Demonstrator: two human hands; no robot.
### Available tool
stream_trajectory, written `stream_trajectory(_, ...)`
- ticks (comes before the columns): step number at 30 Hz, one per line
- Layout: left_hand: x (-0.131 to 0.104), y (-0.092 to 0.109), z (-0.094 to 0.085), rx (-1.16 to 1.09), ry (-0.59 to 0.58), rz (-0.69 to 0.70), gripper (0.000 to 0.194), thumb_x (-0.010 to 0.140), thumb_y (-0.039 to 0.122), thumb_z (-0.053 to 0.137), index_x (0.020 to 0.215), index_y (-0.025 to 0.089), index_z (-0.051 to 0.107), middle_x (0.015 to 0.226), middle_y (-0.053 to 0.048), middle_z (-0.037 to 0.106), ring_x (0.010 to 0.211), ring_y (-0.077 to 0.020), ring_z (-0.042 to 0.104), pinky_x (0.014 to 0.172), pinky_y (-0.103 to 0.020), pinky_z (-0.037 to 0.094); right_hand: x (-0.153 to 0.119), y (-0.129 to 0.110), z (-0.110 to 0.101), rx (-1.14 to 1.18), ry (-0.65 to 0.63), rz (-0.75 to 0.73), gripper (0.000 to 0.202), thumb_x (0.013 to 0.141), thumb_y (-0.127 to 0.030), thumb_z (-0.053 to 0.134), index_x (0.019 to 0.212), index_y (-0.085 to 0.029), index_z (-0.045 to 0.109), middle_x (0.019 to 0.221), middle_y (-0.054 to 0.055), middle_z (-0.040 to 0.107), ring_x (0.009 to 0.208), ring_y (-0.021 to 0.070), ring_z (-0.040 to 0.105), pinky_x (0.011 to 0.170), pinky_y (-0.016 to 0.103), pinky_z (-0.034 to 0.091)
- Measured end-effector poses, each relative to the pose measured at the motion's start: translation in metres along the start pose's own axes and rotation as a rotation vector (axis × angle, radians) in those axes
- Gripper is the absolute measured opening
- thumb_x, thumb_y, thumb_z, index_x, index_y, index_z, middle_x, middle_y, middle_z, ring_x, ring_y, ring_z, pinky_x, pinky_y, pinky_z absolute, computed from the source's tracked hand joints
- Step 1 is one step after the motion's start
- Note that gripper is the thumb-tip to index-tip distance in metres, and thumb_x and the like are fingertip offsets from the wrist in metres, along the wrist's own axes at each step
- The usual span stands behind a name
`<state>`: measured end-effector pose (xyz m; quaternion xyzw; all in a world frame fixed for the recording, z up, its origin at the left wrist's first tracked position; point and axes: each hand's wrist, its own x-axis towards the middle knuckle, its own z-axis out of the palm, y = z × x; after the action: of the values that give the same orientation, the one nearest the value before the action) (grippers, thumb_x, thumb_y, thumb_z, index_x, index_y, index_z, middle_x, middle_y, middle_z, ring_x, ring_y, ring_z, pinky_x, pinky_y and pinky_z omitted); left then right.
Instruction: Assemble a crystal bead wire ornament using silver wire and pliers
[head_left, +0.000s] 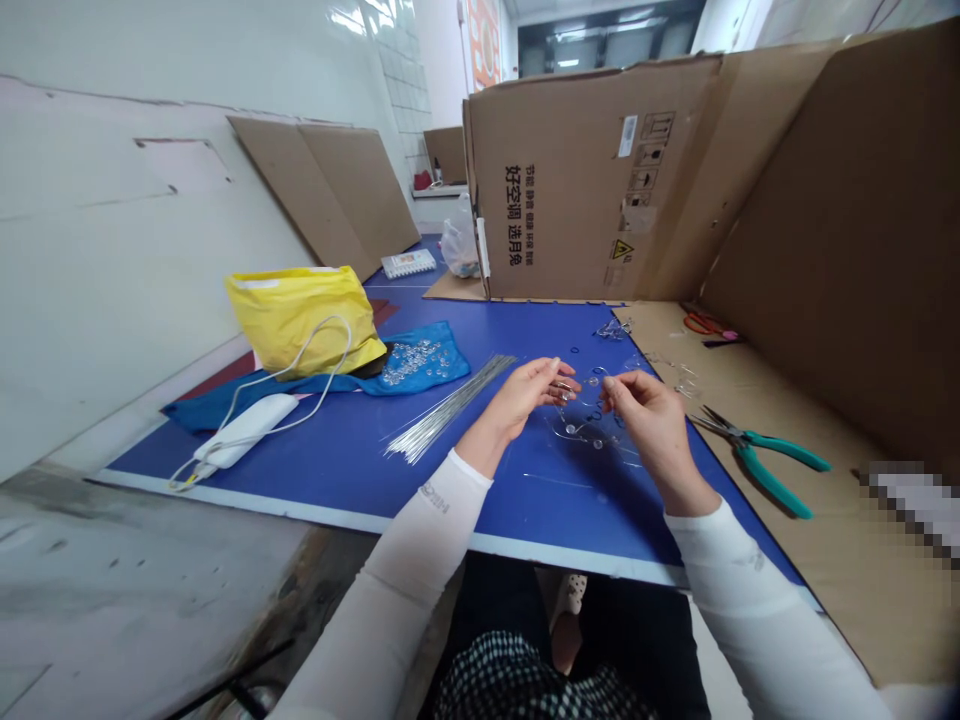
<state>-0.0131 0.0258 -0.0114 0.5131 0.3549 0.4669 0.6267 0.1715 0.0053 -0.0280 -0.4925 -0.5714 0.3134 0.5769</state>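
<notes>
Over the blue tabletop my left hand (531, 388) is closed, thumb against fingers, with small clear beads and thin wire at its fingertips. My right hand (651, 408) pinches fine wire between thumb and forefinger, just to the right. Between and below the hands lie thin curled wires with clear round beads (571, 429); which parts are held and which rest on the table is hard to tell. Left of my left hand lies a bundle of straight silvery wires (448, 412). Pliers with teal handles (766, 450) lie right of my right hand, jaws apart.
Loose clear beads (415, 362) lie on a blue cloth (452, 352), beside a yellow bag (307, 320). A white power strip (251, 430) with its cord is at left. Red-handled scissors (701, 324) rest on cardboard at right. A large cardboard box (570, 200) stands behind.
</notes>
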Motion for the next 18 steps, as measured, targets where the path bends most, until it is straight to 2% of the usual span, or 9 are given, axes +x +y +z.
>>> stream_trajectory(3,0.0009,-0.0013,-0.0003,0.052,0.035,0.007,0.024,0.094,0.036,0.065,0.095,0.012,0.068,0.088,-0.006,0.074,0.078,-0.0115,0.067,0.077,-0.025,0.048,0.0001,-0.0003,-0.0033,-0.026,0.021,0.0,0.03,0.081,-0.049,0.069,0.073,-0.02,0.067,0.06,0.0,0.064,0.056,0.0139,0.056,0.059,0.029,0.044)
stream_trajectory(6,0.0019,-0.0022,-0.0005,0.063,0.021,0.018,0.015,0.09,0.026,0.069,0.094,0.012,0.07,0.085,-0.004,0.073,0.077,-0.0107,0.066,0.079,-0.026,0.047,0.0,0.0001,-0.0059,-0.045,0.034,0.002,0.029,0.082,-0.048,0.068,0.073,-0.021,0.067,0.06,0.0,0.065,0.056,0.0143,0.056,0.059,0.029,0.044)
stream_trajectory(11,0.0032,-0.0042,0.0004,0.078,0.07,0.082,0.013,0.079,0.017,0.076,0.087,0.013,0.068,0.076,-0.001,0.069,0.073,-0.0099,0.064,0.079,-0.026,0.048,-0.0005,0.0032,-0.0063,-0.077,0.028,0.014,0.03,0.081,-0.049,0.069,0.07,-0.021,0.066,0.058,0.001,0.065,0.054,0.0146,0.057,0.058,0.03,0.044)
stream_trajectory(14,0.003,-0.0055,0.0018,0.107,0.093,0.107,0.013,0.079,0.019,0.075,0.087,0.013,0.067,0.076,-0.001,0.069,0.072,-0.01,0.064,0.077,-0.026,0.048,-0.0009,0.0047,-0.0063,-0.094,0.024,0.023,0.03,0.081,-0.049,0.069,0.069,-0.021,0.066,0.058,0.001,0.066,0.053,0.0148,0.057,0.059,0.03,0.045)
stream_trajectory(18,0.0022,-0.0059,0.002,0.135,0.012,0.066,0.024,0.086,0.034,0.07,0.096,0.013,0.067,0.083,-0.002,0.068,0.071,-0.0105,0.061,0.071,-0.027,0.047,-0.0009,0.0066,-0.0074,-0.1,0.03,0.035,0.03,0.082,-0.049,0.068,0.072,-0.021,0.067,0.06,0.001,0.067,0.056,0.0149,0.058,0.059,0.03,0.045)
